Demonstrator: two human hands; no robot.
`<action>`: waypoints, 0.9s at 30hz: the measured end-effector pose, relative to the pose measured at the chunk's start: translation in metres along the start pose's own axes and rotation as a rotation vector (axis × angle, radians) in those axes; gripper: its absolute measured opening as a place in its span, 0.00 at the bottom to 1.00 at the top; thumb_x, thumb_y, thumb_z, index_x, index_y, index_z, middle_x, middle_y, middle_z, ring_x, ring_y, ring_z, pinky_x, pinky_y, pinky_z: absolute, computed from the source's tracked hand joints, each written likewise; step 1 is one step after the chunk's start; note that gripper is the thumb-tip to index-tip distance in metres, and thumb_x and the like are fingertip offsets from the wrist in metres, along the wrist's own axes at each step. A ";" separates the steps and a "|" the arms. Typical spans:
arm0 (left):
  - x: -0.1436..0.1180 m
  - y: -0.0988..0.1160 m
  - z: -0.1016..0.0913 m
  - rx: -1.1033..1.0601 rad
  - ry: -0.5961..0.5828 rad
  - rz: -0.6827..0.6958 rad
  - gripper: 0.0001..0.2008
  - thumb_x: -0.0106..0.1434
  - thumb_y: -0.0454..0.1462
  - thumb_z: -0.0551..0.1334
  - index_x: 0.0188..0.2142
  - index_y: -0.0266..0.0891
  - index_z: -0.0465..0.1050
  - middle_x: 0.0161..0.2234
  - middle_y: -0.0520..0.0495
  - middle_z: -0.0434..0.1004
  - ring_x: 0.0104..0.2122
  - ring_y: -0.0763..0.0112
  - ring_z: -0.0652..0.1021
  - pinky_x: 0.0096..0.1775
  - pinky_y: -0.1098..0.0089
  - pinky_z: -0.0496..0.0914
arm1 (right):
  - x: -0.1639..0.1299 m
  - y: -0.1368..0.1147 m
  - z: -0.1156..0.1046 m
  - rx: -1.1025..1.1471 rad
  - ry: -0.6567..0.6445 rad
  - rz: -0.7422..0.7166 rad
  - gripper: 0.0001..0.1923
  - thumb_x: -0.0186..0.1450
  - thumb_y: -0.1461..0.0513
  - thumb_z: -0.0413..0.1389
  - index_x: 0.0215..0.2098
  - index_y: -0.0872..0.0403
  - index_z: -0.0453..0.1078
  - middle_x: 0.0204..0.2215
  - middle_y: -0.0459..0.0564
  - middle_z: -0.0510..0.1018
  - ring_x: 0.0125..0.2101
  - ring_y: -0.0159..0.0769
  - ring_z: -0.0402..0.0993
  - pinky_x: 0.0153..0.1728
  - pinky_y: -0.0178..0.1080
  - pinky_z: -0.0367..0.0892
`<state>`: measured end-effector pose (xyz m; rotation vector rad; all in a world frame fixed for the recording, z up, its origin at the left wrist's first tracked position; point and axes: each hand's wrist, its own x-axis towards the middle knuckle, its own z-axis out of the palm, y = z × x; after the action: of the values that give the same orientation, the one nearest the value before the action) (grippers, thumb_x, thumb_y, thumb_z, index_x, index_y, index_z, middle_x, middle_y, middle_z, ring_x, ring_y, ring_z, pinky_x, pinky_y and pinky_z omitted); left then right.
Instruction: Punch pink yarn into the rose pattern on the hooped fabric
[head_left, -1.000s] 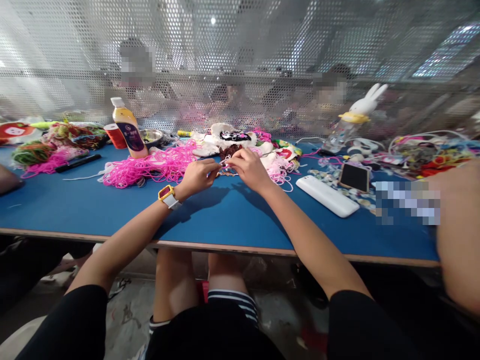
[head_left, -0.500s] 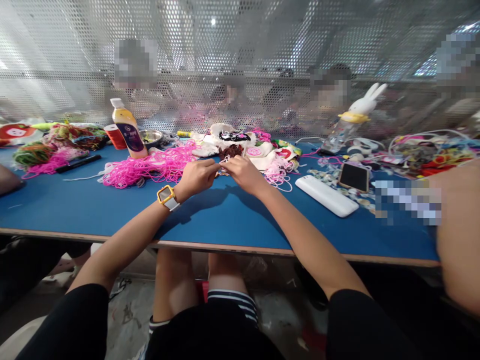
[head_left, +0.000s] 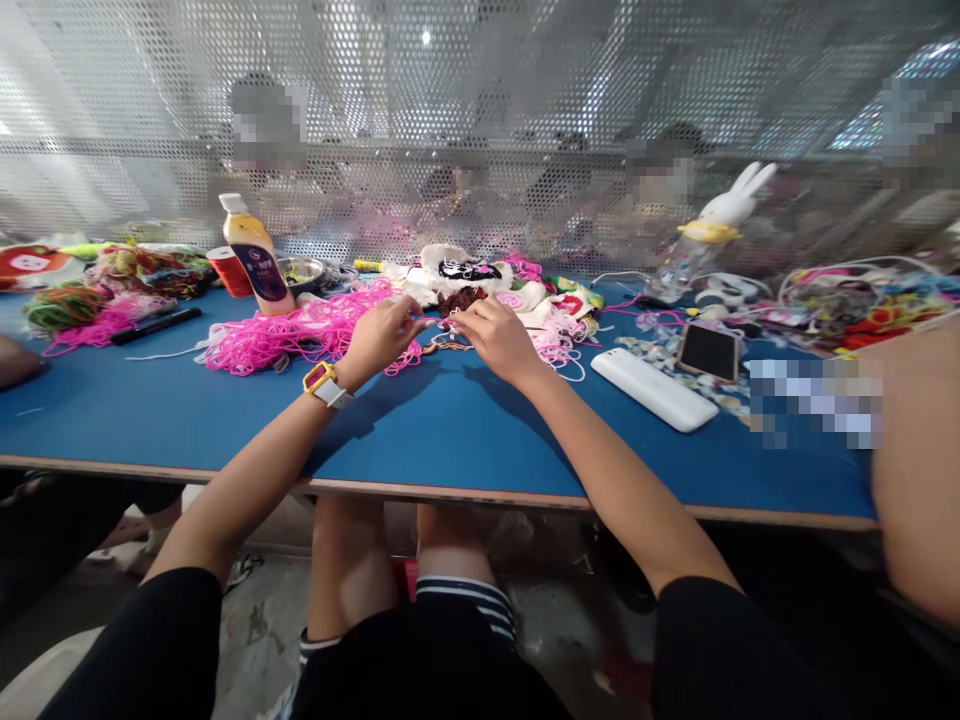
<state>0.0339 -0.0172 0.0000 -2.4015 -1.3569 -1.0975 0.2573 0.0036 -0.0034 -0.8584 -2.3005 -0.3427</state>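
Observation:
My left hand (head_left: 381, 338), with a yellow watch (head_left: 323, 383) on the wrist, reaches over the edge of a pile of pink cords (head_left: 300, 335), fingers spread. My right hand (head_left: 495, 336) pinches a thin white cord (head_left: 452, 322) over a small tan charm piece (head_left: 442, 345) lying on the blue table (head_left: 225, 420). Just behind my hands lies a heap of small plush patches (head_left: 480, 280), white, brown and pink.
A juice bottle (head_left: 251, 255) and red cup (head_left: 223, 270) stand back left by more coloured cords (head_left: 97, 290). A white power bank (head_left: 654, 390), a phone (head_left: 709, 352) and a rabbit-topped bottle (head_left: 705, 235) lie to the right. Another person's arm (head_left: 919, 470) is at far right.
My left hand has let go of the cord it pinched, opened, and moved left toward the pink cords. My right hand stays at the charm piece with the white cord.

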 end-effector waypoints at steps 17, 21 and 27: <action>0.003 -0.019 -0.002 0.119 -0.072 0.153 0.09 0.65 0.33 0.58 0.36 0.35 0.78 0.30 0.43 0.75 0.30 0.69 0.73 0.32 0.70 0.65 | -0.003 0.016 0.008 -0.022 0.003 0.066 0.16 0.71 0.63 0.48 0.48 0.53 0.77 0.34 0.55 0.72 0.39 0.41 0.65 0.38 0.43 0.64; 0.003 -0.024 -0.002 0.118 -0.009 0.149 0.11 0.64 0.33 0.57 0.35 0.36 0.79 0.29 0.44 0.75 0.28 0.70 0.72 0.30 0.70 0.63 | -0.004 0.017 0.010 0.011 0.014 0.052 0.17 0.72 0.62 0.47 0.48 0.51 0.77 0.33 0.54 0.71 0.37 0.40 0.64 0.40 0.44 0.64; -0.002 -0.010 0.008 0.085 -0.040 0.195 0.10 0.65 0.32 0.57 0.33 0.37 0.78 0.28 0.45 0.74 0.29 0.69 0.73 0.29 0.70 0.62 | -0.004 -0.002 0.014 0.020 -0.042 -0.021 0.16 0.72 0.62 0.47 0.48 0.53 0.77 0.34 0.55 0.72 0.37 0.40 0.64 0.40 0.43 0.63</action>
<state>0.0294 -0.0090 -0.0086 -2.4438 -1.1266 -0.9278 0.2511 0.0064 -0.0163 -0.8388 -2.3490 -0.3132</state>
